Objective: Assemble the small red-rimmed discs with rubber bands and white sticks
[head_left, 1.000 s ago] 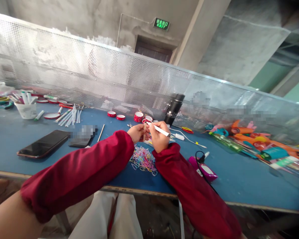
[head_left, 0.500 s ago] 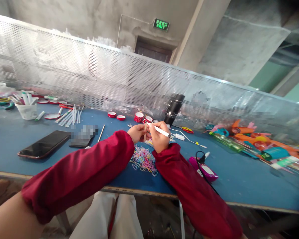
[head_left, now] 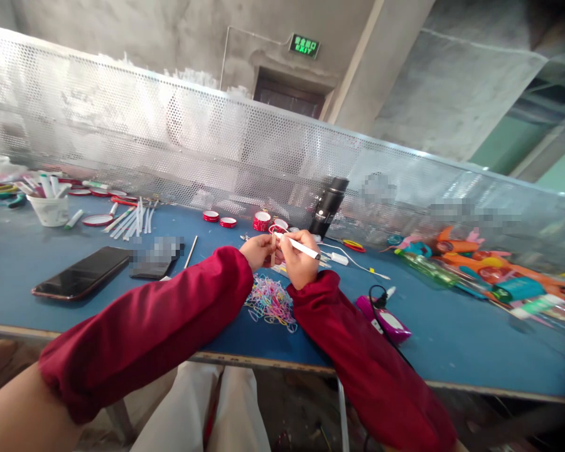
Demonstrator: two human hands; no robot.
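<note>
Above the middle of the table, my left hand (head_left: pixel 257 252) pinches a narrow, pale wooden-looking stick (head_left: pixel 273 250) held upright. Close against it, my right hand (head_left: pixel 301 269) is closed around a white marker pen (head_left: pixel 305 249), its dark end pointing to the lower right and its other end at the stick. Fingers cover part of the stick, and the pen's tip is too small to make out. Just below both hands lies a loose heap of thin, many-coloured rubber bands (head_left: pixel 270 301). Dark red sleeves cover both forearms.
To the left lie a phone (head_left: pixel 82 273), a dark flat item (head_left: pixel 153 267), white strips (head_left: pixel 134 220) and a cup of markers (head_left: pixel 54 212). Red tape rolls (head_left: pixel 261 221) and a black bottle (head_left: pixel 328 207) stand behind. A purple device (head_left: pixel 390 323) and colourful toys (head_left: pixel 489 267) are right.
The marker pen and my right hand have shifted very slightly. Both hands keep their hold, and everything else looks the same.
</note>
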